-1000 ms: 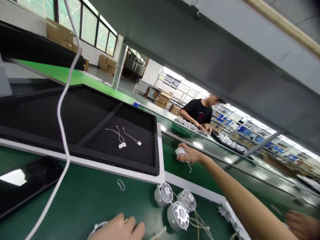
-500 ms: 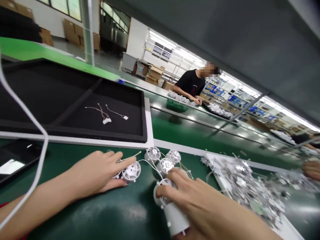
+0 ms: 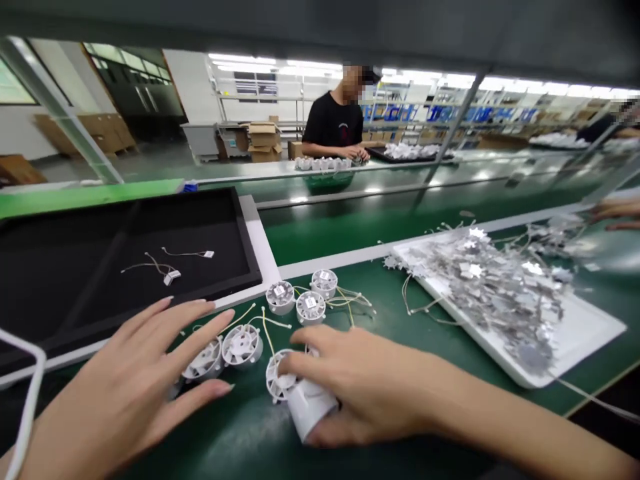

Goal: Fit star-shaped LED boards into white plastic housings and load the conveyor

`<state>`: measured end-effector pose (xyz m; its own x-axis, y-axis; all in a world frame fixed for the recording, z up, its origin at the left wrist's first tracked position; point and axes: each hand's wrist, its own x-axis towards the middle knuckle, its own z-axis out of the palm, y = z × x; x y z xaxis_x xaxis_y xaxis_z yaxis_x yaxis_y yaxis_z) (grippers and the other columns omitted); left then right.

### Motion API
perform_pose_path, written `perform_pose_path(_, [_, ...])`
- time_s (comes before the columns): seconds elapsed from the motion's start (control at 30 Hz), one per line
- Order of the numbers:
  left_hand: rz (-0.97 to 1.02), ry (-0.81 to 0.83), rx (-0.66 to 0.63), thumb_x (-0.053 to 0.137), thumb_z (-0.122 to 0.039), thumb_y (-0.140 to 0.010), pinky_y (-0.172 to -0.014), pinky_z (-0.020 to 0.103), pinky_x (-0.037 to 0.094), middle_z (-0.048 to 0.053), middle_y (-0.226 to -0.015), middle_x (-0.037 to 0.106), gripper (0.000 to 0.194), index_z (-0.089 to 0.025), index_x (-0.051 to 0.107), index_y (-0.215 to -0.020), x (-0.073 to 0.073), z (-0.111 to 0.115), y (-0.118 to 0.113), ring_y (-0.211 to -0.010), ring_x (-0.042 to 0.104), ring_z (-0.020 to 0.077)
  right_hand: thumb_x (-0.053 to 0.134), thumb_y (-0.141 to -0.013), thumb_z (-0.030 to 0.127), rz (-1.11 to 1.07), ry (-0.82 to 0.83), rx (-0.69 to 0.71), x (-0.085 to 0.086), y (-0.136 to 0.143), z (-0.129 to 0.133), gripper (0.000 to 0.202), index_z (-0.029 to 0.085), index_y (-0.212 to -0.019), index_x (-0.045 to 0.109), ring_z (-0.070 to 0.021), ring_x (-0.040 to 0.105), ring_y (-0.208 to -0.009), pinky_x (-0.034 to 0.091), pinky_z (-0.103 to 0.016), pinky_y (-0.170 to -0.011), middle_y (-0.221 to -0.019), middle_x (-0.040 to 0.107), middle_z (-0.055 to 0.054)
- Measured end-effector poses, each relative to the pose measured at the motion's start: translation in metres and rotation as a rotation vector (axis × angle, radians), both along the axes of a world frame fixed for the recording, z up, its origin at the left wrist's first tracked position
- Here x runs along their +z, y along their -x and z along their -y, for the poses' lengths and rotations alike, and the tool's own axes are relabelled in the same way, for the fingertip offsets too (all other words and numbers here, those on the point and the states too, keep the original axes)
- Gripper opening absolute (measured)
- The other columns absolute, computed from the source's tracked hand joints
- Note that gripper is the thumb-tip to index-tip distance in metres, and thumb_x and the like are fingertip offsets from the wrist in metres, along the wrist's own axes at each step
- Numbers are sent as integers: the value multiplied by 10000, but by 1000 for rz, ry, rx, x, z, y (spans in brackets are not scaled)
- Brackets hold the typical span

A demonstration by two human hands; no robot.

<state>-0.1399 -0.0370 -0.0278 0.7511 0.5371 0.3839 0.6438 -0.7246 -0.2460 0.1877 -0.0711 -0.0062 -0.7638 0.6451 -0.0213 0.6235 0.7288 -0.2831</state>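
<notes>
My right hand [image 3: 365,380] is wrapped round a white plastic cylinder [image 3: 309,408], tilted on its side above the green bench. A round white housing with spokes [image 3: 278,375] stands against it, under my fingertips. My left hand [image 3: 150,367] has its fingers spread over two more white housings, one partly covered [image 3: 205,363] and one in plain sight [image 3: 243,345]. Whether its fingers touch them I cannot tell. Behind them stand three white housings with small square chips on top, one of them nearest the middle [image 3: 311,307], with thin wires [image 3: 350,300] trailing right.
At left lies a black tray [image 3: 100,260] with a few wired connectors [image 3: 172,277]. A white tray [image 3: 590,340] heaped with silvery star-shaped boards [image 3: 500,287] stands right. Another person's hand [image 3: 620,212] shows at far right. A co-worker [image 3: 336,123] stands across the line. A white cable [image 3: 30,400] hangs at left.
The view has levelled and turned right. My left hand has opened and lifted off the housings it was touching. My right hand still grips the cylinder, now beside the spoked housing.
</notes>
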Motion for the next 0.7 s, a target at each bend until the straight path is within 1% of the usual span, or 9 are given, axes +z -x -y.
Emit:
perform_pose_path(0.07, [5,56,-43,469,-488,-1148,-1252,629,442,86,-1485,600,457,-260,562,-1532,8,6,-7,-1366,616,359,892,-892,515,-101,60,-81,0,-7,-8,484,223,-1236,716,-258,751,-887,542,-341,-685,-1249,716,-81])
perform_pose_path(0.13, [16,124,-79,591,-506,-1092,-1263,568,469,90,-1428,647,464,-260,622,-1485,10,9,-19,-1365,623,334,884,-915,473,-206,140,-143,-3,-12,-16,351,223,-1127,759,-256,760,-954,574,-346,-780,-1238,724,-60])
perform_pose_path(0.2, [15,183,-87,664,-566,-1041,-1250,542,501,110,-1383,677,519,-246,659,-1449,7,8,-33,-1364,624,336,873,-931,455,-266,216,-167,-5,-15,-22,296,224,-1095,788,-276,754,-1065,578,-364,-887,-1271,721,-68])
perform_pose_path(0.3, [18,222,-128,691,-604,-1019,-1259,558,494,122,-1379,679,563,-231,666,-1440,0,3,-52,-1375,617,348,839,-959,479,-257,317,-148,-9,-19,-25,295,223,-1100,808,-321,719,-1196,561,-410,-980,-1370,685,-106])
perform_pose_path(0.43, [32,251,-223,720,-612,-1007,-1285,586,460,128,-1383,682,575,-221,670,-1426,-13,1,-69,-1377,622,358,833,-954,521,-212,402,-159,-12,-30,-21,357,246,-1177,789,-336,716,-1197,571,-448,-980,-1409,660,-104])
perform_pose_path(0.5, [45,277,-267,713,-583,-1026,-1310,593,424,125,-1365,695,532,-210,677,-1404,-18,4,-74,-1375,628,351,844,-939,542,-187,388,-157,-14,-35,-18,415,240,-1212,762,-359,717,-1190,588,-468,-945,-1450,641,-122])
perform_pose_path(0.6, [98,319,-337,631,-468,-1111,-1382,515,307,100,-1341,714,373,-179,688,-1339,-22,9,-79,-1389,624,281,821,-957,551,-161,301,-131,-15,-38,-14,434,195,-1186,728,-405,709,-1208,604,-489,-903,-1491,621,-176])
perform_pose_path(0.67, [145,336,-379,575,-406,-1150,-1409,446,231,81,-1322,721,309,-159,691,-1295,-23,11,-82,-1400,611,228,819,-965,533,-146,281,-113,-15,-39,-13,423,179,-1172,714,-406,713,-1198,612,-487,-886,-1483,629,-187])
perform_pose_path(0.7, [165,342,-397,561,-390,-1158,-1413,433,212,80,-1318,723,297,-149,693,-1271,-22,12,-84,-1403,604,215,815,-970,527,-139,278,-109,-14,-39,-14,421,179,-1182,711,-402,714,-1198,614,-487,-888,-1484,629,-184])
